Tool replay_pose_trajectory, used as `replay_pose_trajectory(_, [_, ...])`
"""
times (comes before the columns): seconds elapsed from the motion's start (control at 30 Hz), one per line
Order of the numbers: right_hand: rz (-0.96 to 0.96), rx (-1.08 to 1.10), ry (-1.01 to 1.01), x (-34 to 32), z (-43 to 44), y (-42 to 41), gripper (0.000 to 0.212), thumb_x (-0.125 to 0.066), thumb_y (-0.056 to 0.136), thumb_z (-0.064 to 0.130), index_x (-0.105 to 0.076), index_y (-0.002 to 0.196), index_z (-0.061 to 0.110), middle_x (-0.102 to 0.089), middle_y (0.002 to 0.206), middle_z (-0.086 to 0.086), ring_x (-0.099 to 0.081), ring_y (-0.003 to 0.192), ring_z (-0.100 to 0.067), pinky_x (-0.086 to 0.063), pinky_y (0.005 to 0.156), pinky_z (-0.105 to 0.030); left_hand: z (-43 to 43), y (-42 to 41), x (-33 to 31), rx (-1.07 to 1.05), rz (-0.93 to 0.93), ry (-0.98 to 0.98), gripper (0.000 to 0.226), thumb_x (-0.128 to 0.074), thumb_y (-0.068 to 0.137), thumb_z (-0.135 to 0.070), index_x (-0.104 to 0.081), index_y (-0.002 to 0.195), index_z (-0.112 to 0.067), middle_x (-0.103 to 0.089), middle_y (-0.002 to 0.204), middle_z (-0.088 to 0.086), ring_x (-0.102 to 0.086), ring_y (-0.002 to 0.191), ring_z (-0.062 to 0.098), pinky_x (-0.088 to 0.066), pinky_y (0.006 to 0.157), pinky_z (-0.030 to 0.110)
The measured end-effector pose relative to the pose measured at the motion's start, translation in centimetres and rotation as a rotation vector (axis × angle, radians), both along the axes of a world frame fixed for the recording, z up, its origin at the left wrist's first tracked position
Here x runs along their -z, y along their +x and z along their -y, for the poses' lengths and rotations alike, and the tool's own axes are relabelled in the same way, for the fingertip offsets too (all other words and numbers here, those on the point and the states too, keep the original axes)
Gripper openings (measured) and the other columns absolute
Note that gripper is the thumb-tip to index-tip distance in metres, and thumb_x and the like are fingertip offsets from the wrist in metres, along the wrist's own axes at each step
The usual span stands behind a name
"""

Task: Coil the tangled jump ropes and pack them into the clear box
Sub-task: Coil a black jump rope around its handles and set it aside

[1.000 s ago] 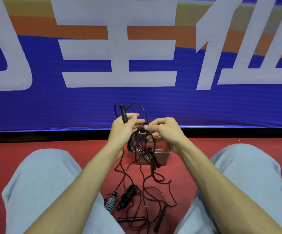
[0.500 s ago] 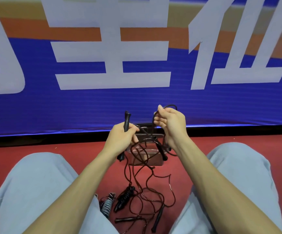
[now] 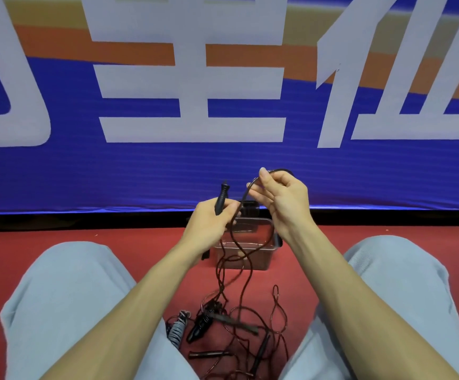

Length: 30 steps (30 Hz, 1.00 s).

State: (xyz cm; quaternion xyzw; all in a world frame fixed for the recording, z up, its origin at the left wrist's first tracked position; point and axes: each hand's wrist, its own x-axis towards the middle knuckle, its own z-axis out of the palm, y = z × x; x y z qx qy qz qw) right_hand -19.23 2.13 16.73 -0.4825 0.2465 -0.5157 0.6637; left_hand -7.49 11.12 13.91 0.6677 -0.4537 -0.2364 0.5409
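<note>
Between the knees, on matte red floor (image 3: 91, 242), lies a loose tangle of jump ropes (image 3: 250, 322): thin glossy dark-brown cords in slack loops, slim black tapered grips, plus one grey bundle (image 3: 177, 326) wound tight w/ a ribbed look. Just beyond stands the clear box (image 3: 261, 259): rectangular, see-through plastic, rounded rim, upright, near the black strip under a blue banner (image 3: 140, 174) w/ big white characters and fine horizontal ribbing. Lt-grey soft fabric trousers (image 3: 66, 297) on both sides.

With left hand (image 3: 212, 223), grips a black handle (image 3: 221, 197), fingers curled round it, narrow tip pointing up, tilted slightly. With right hand (image 3: 283, 198), held a bit higher, pinches a thin cord (image 3: 234, 234) btwn thumb and fingertips. Arcs over the fingers, drops in front of the box, runs down into the tangle. Both hands above the box, close but apart.

Vs 0.5 s ago:
- Second black grip no longer dangling under right hand. Blurred dark bar (image 3: 236, 323) now low over the tangle; too smeared to say what exactly.
- Fewer loops hanging btwn the hands, so more box wall showing.
- Held handle now poking out only above the fist, not below.
- Hands in approx the same spots.
</note>
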Motion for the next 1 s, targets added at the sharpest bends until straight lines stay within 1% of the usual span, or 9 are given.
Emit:
replay_pose_trajectory(0.1, [0.050, 0.029, 0.017, -0.1, 0.2, -0.3, 0.014, -0.065, 0.090, 0.012, -0.061, 0.090, -0.002, -0.065, 0.075, -0.008, -0.071, 0.079, -0.022, -0.059, 0.070, -0.028, 0.0, 0.0, -0.1, 0.046, -0.037, -0.004, 0.021, -0.052, 0.101, -0.029, -0.071, 0.095, -0.023, -0.076, 0.086, -0.006, -0.072, 0.085, 0.013, -0.053, 0.078, 0.029])
replay_pose_trajectory(0.23, [0.157, 0.045, 0.118, 0.0, 0.6, -0.7, 0.010, -0.064, 0.091, 0.010, -0.061, 0.086, 0.002, -0.066, 0.076, -0.008, -0.070, 0.079, -0.021, -0.059, 0.073, -0.030, -0.1, 0.2, -0.1, 0.113, -0.013, 0.022, 0.019, -0.054, 0.101, -0.026, -0.071, 0.101, -0.020, -0.075, 0.092, -0.009, -0.070, 0.091, 0.008, -0.056, 0.084, 0.027])
replay_pose_trajectory(0.33, [0.190, 0.008, 0.160, 0.0, 0.9, -0.7, 0.012, -0.062, 0.093, 0.010, -0.061, 0.091, -0.001, -0.066, 0.081, -0.011, -0.071, 0.082, -0.022, -0.059, 0.074, -0.030, -0.1, -0.1, 0.0, 0.097, -0.022, 0.004, 0.012, -0.059, 0.098, -0.015, -0.071, 0.097, -0.018, -0.076, 0.089, -0.002, -0.072, 0.088, 0.013, -0.057, 0.081, 0.025])
replay_pose_trajectory(0.4, [0.150, -0.035, 0.169, 0.1, 0.9, -0.6, 0.016, -0.058, 0.096, 0.014, -0.060, 0.099, -0.002, -0.067, 0.087, -0.013, -0.072, 0.085, -0.025, -0.059, 0.074, -0.031, 0.0, -0.2, -0.1, 0.053, -0.170, -0.062, 0.013, -0.058, 0.098, -0.009, -0.068, 0.094, -0.014, -0.074, 0.086, 0.005, -0.074, 0.084, 0.016, -0.058, 0.076, 0.024])
replay_pose_trajectory(0.53, [-0.216, -0.129, 0.066, 0.8, 0.8, -0.1, 0.018, -0.050, 0.098, 0.009, -0.063, 0.109, 0.003, -0.070, 0.104, -0.017, -0.071, 0.092, -0.029, -0.059, 0.078, -0.033, 0.1, 0.5, -1.1, -0.023, -0.526, -0.234, 0.010, -0.055, 0.099, -0.006, -0.065, 0.097, -0.007, -0.071, 0.089, 0.011, -0.074, 0.084, 0.021, -0.059, 0.071, 0.027])
replay_pose_trajectory(0.63, [-0.479, -0.263, -0.055, 1.2, 0.3, 0.4, 0.028, -0.041, 0.094, -0.001, -0.067, 0.104, 0.005, -0.072, 0.103, -0.015, -0.068, 0.095, -0.028, -0.054, 0.087, -0.034, -0.1, 1.5, -2.0, -0.033, -0.757, -0.368, 0.008, -0.055, 0.098, -0.004, -0.062, 0.098, -0.002, -0.071, 0.086, 0.009, -0.075, 0.085, 0.023, -0.060, 0.070, 0.028])
replay_pose_trajectory(0.77, [-0.849, -0.438, -0.499, 2.3, -0.6, 1.2, 0.020, -0.048, 0.094, 0.004, -0.064, 0.105, 0.009, -0.069, 0.108, -0.012, -0.065, 0.100, -0.023, -0.048, 0.095, -0.036, -0.5, 2.5, -2.9, 0.002, -0.997, -0.517, 0.007, -0.052, 0.099, -0.003, -0.059, 0.097, 0.000, -0.069, 0.087, 0.011, -0.075, 0.088, 0.024, -0.061, 0.074, 0.030])
replay_pose_trajectory(0.9, [-1.091, -0.579, -0.678, 3.9, -0.7, 1.2, 0.010, -0.056, 0.093, 0.006, -0.060, 0.094, 0.015, -0.067, 0.089, -0.009, -0.070, 0.082, -0.024, -0.055, 0.076, -0.034, -0.9, 2.8, -3.2, 0.000, -1.129, -0.597, 0.007, -0.052, 0.099, -0.005, -0.058, 0.098, 0.000, -0.071, 0.084, 0.012, -0.074, 0.090, 0.024, -0.061, 0.077, 0.032])
replay_pose_trajectory(1.0, [-1.016, -0.563, -0.577, 3.7, -0.9, 0.8, 0.012, -0.054, 0.095, 0.001, -0.060, 0.088, 0.008, -0.069, 0.080, -0.013, -0.071, 0.073, -0.027, -0.058, 0.063, -0.032, -1.1, 3.0, -3.3, -0.007, -1.189, -0.598, 0.007, -0.054, 0.098, -0.006, -0.058, 0.100, -0.001, -0.073, 0.083, 0.012, -0.074, 0.089, 0.023, -0.061, 0.075, 0.031])
